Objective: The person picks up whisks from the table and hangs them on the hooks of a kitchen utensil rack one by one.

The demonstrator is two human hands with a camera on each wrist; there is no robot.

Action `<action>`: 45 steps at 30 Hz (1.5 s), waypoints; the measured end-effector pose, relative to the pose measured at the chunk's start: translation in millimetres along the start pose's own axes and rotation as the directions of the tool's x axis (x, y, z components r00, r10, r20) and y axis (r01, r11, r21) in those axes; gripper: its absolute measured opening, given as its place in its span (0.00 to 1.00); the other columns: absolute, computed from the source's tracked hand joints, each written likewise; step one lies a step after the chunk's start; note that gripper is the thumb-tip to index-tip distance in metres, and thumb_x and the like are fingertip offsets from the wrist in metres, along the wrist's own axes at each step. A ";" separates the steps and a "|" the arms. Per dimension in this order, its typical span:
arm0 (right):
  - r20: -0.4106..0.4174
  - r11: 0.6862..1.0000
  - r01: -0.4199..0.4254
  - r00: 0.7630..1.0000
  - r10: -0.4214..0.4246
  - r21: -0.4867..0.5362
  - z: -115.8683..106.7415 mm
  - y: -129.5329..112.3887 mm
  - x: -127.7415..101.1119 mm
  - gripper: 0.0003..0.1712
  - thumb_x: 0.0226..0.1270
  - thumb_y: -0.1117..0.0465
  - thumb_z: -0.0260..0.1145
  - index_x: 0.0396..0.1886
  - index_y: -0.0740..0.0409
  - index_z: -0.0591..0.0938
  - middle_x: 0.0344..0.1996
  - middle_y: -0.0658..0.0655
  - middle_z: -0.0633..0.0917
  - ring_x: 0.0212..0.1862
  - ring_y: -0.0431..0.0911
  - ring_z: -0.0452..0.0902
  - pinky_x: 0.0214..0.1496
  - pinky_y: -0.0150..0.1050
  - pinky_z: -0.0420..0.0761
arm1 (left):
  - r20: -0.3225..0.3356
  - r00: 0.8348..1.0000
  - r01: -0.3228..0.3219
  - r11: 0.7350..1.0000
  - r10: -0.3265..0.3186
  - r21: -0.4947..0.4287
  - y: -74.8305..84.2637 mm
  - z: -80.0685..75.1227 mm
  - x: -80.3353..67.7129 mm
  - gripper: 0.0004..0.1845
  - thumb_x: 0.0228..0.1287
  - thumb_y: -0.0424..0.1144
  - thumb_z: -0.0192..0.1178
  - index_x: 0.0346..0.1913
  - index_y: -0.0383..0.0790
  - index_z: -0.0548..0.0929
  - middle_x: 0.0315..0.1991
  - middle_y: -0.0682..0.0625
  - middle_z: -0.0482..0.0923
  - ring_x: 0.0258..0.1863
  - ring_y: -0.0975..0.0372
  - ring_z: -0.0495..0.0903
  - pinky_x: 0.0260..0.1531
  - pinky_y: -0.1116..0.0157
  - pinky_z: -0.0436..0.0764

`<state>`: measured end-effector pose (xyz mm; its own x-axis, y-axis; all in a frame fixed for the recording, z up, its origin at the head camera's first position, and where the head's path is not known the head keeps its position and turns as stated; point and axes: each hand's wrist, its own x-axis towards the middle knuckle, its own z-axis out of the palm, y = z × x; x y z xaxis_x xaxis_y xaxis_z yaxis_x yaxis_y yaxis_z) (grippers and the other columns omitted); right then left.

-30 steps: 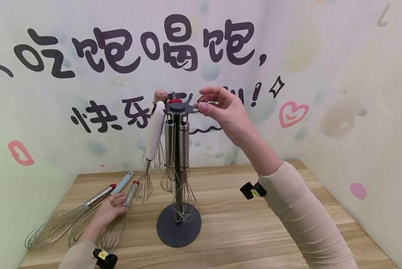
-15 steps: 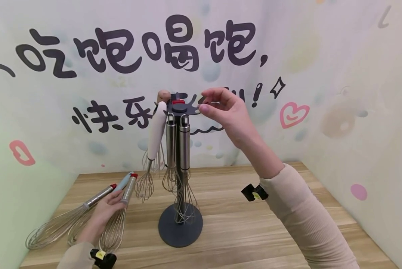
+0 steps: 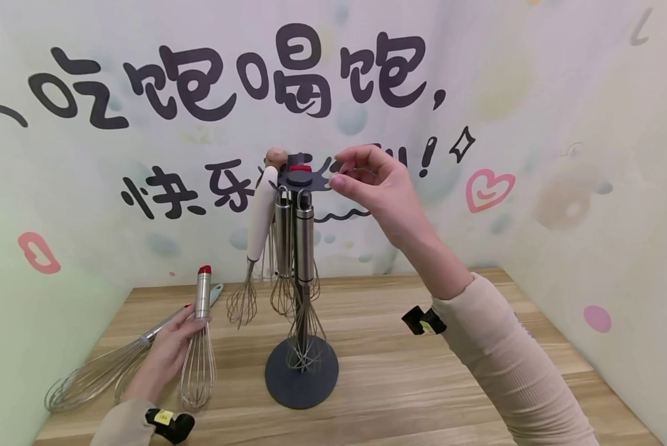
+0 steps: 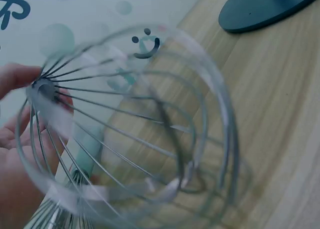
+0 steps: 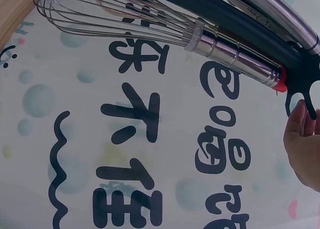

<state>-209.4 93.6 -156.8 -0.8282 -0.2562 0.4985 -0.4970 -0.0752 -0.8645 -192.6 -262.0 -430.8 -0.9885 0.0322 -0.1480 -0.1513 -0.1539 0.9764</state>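
My left hand (image 3: 173, 344) grips a steel balloon whisk (image 3: 198, 365) low on its handle, where the wires begin. The whisk stands nearly upright, its red-tipped handle end up and its wires down. In the left wrist view its wire cage (image 4: 135, 109) fills the middle, blurred. My right hand (image 3: 375, 186) pinches a prong of the dark whisk stand's top (image 3: 300, 179), fingertips at the hook's end. On the stand hang a white-handled whisk (image 3: 262, 214), two steel-handled ones in front, and a red-tipped whisk (image 5: 235, 56) at the back, clearest in the right wrist view.
Left of my left hand, a large steel whisk (image 3: 96, 375) lies on the wooden table (image 3: 423, 371). Behind it shows the end of a light blue handle (image 3: 217, 291). The stand's round dark base (image 3: 302, 390) sits mid-table. A printed wall sheet (image 3: 545, 93) rises behind.
My left hand has raised the red-tipped whisk and turned it from leaning to nearly upright. The stand's top has turned slightly, shifting its hanging whisks. My right hand stays at the prong.
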 end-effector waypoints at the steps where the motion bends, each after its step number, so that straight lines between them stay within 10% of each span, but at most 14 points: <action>1: 0.001 1.000 0.002 1.000 -0.002 -0.002 0.0 0.0 0.2 0.15 0.57 0.74 0.65 0.41 0.54 0.80 0.31 0.47 0.77 0.34 0.37 0.75 0.38 0.25 0.76 | -0.003 1.000 -0.004 1.000 0.005 0.015 1.4 0.9 0.3 0.43 0.69 0.35 0.54 0.75 0.34 0.36 0.40 0.77 0.73 0.45 0.83 0.74 0.47 0.84 0.72; 10: 0.013 1.000 0.001 1.000 -0.001 0.007 0.8 -0.3 2.5 0.13 0.60 0.73 0.63 0.45 0.60 0.78 0.35 0.47 0.78 0.38 0.37 0.75 0.43 0.25 0.78 | -0.128 0.991 0.053 0.975 -0.026 0.214 20.1 8.4 -1.7 0.42 0.67 0.47 0.58 0.76 0.41 0.46 0.45 0.68 0.68 0.40 0.80 0.73 0.44 0.78 0.75; 17: 0.008 0.997 0.000 1.000 0.000 0.072 -4.3 7.8 10.4 0.09 0.67 0.68 0.58 0.45 0.57 0.78 0.38 0.47 0.81 0.42 0.38 0.77 0.50 0.29 0.79 | -0.119 0.990 -0.041 0.967 0.073 0.252 41.8 11.7 -10.4 0.34 0.68 0.46 0.57 0.73 0.47 0.56 0.38 0.76 0.70 0.39 0.79 0.73 0.40 0.78 0.75; 23: 0.013 0.997 -0.003 1.000 0.002 0.082 -9.8 12.4 17.3 0.15 0.72 0.66 0.52 0.54 0.65 0.75 0.47 0.50 0.80 0.52 0.42 0.77 0.56 0.32 0.79 | -0.112 0.980 -0.141 0.973 0.163 0.182 59.0 16.9 -19.1 0.18 0.68 0.42 0.57 0.57 0.63 0.69 0.37 0.73 0.75 0.36 0.77 0.76 0.38 0.77 0.78; 45: 0.208 0.994 0.011 0.977 -0.034 0.112 -12.4 15.7 17.6 0.18 0.71 0.71 0.49 0.58 0.70 0.72 0.50 0.49 0.81 0.54 0.41 0.77 0.58 0.34 0.77 | -0.032 0.907 -0.421 0.905 0.420 -0.060 95.9 38.4 -54.2 0.22 0.67 0.26 0.52 0.55 0.56 0.79 0.41 0.59 0.82 0.39 0.70 0.84 0.37 0.74 0.83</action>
<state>-235.0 99.8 -160.7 -0.7386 -0.4487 0.5032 -0.4739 -0.1853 -0.8609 -153.2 -240.6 -323.1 -0.9602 -0.0669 0.2710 0.2791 -0.2118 0.9366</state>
